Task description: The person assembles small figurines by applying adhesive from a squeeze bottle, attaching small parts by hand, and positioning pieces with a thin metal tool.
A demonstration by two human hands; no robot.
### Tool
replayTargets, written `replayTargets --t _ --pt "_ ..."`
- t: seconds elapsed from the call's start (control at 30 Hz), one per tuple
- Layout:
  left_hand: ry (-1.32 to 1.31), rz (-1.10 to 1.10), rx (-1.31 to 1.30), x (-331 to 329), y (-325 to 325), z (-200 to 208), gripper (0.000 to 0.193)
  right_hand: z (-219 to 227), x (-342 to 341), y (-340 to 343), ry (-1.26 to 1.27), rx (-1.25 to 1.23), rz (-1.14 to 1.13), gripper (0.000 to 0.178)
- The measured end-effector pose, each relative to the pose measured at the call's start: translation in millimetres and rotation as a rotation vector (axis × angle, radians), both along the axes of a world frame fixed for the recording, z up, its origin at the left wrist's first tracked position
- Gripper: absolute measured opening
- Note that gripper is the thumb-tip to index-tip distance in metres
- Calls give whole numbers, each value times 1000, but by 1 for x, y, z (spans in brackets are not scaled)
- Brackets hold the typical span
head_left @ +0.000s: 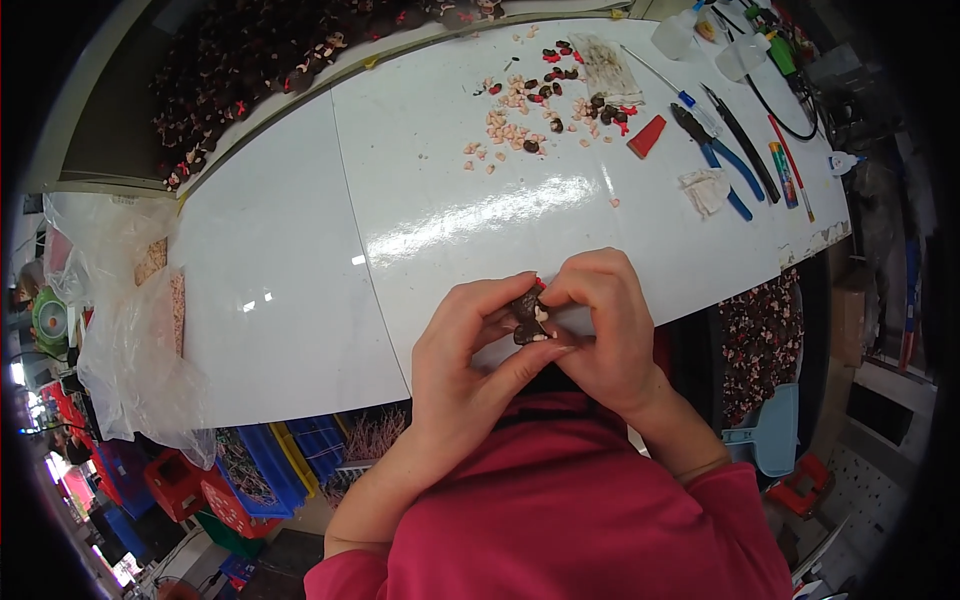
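Observation:
Both my hands meet close to my body at the table's near edge, around a small dark brown moulded figure [530, 315] with cream patches and a bit of red at its top. My left hand [458, 345] grips its left side between thumb and fingers. Against its right side, the fingers and thumb of my right hand [608, 325] are pinched in; whether they hold a tiny separate part is hidden. Farther off on the white table [290, 300] lie many loose pale pink pieces [510, 130], with small dark brown pieces [531, 146] and red ones among them.
A heap of dark brown pieces [260, 75] fills a tray at the far left. At the far right lie a stained cloth [605, 70], a red wedge [647, 137], blue-handled pliers [735, 170], a screwdriver [688, 99], black tweezers [745, 145] and squeeze bottles [675, 35]. Plastic bags [130, 300] hang at the left edge.

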State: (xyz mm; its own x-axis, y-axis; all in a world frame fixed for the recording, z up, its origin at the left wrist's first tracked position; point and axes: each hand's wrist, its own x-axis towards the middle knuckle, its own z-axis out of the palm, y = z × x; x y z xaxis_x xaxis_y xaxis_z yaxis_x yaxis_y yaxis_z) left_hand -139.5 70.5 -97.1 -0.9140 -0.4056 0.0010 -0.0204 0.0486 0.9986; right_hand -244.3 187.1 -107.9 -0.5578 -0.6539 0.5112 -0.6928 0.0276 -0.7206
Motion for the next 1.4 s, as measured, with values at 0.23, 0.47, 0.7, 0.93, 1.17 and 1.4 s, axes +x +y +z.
replayTargets --t 0.23,0.47,0.7,0.93,1.17,1.4 --pt "-27 7 -15 0 -1 -1 48 1 -2 -1 -22 8 25 38" --pt "-35 -36 -51 1 -1 0 47 0 -1 1 -18 22 25 38" --pt "1 37 -36 0 4 1 44 0 1 0 -3 27 15 37" --pt "82 62 -203 0 3 -4 41 1 1 0 21 25 8 38" --pt "87 60 -151 2 3 -5 41 0 2 1 0 27 6 37" --pt "49 52 2 3 2 -1 40 0 5 -2 42 -34 -40 39"
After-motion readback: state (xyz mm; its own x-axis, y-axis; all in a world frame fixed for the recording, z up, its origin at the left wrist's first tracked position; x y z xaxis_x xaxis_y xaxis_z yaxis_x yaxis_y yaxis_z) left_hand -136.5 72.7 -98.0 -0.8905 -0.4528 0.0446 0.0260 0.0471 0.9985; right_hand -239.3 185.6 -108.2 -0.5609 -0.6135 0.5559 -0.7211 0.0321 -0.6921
